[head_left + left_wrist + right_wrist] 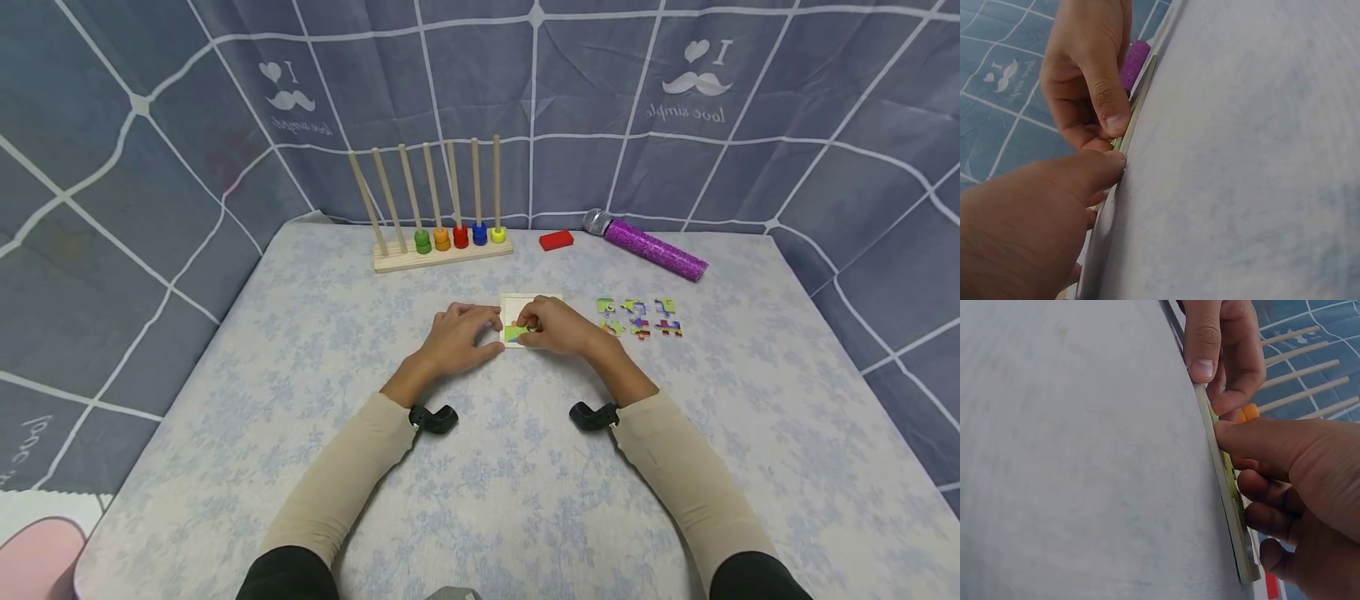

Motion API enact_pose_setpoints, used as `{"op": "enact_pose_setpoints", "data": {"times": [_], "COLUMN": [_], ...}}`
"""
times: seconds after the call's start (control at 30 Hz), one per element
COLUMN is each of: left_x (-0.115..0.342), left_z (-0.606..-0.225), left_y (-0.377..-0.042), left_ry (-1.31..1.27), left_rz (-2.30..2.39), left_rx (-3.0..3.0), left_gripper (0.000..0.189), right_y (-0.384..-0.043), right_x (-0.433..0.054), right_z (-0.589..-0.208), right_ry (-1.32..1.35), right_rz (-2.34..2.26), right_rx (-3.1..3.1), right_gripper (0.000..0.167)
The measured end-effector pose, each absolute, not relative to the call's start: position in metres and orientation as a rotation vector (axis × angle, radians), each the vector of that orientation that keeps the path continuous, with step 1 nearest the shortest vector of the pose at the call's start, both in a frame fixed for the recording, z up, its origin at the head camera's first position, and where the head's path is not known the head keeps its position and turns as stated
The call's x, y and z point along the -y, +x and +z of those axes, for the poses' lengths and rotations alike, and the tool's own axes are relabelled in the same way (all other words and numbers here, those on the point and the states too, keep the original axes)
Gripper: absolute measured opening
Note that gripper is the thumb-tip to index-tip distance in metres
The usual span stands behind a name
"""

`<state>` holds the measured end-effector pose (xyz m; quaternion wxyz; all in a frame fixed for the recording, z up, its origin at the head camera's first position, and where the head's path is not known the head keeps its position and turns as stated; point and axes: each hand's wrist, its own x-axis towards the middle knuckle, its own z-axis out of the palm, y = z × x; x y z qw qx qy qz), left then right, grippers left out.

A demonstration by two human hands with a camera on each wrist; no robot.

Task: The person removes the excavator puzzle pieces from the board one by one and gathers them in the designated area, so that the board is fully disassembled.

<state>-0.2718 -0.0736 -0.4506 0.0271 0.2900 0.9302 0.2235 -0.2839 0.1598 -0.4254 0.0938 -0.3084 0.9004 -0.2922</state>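
Observation:
A small wooden puzzle tray [531,298] lies on the table, with joined green and orange pieces [514,332] at its lower left. My left hand [457,340] holds the tray's left side, thumb at the near corner and fingers along the edge. Over the tray, my right hand [558,325] has curled fingers and pinches a puzzle piece low against the picture; the fingers mostly cover that piece. In the right wrist view, the right thumb [1254,440] lies at the tray's near rim, close beside the left thumb [1202,353].
Several loose jigsaw pieces [639,318] lie in two rows right of the tray. Behind stand a wooden peg rack [442,260] with coloured rings, a red block [556,240] and a purple glitter microphone [652,248]. A grid-patterned curtain [480,83] hangs along the table's back.

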Motion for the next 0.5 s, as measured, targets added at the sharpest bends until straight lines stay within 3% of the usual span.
{"op": "enact_pose_setpoints", "data": {"times": [0.5], "left_x": [0.0729], "left_z": [-0.4506], "left_y": [-0.2717], "left_ry": [0.89], "left_rz": [0.67], "left_rx": [-2.878], "left_gripper": [0.028], "right_y": [-0.2782], "right_x": [-0.1547], "right_z": [-0.421], "right_ry": [-0.858], "right_rz": [-0.789], "right_rx": [-2.728], "right_gripper": [0.025]}}
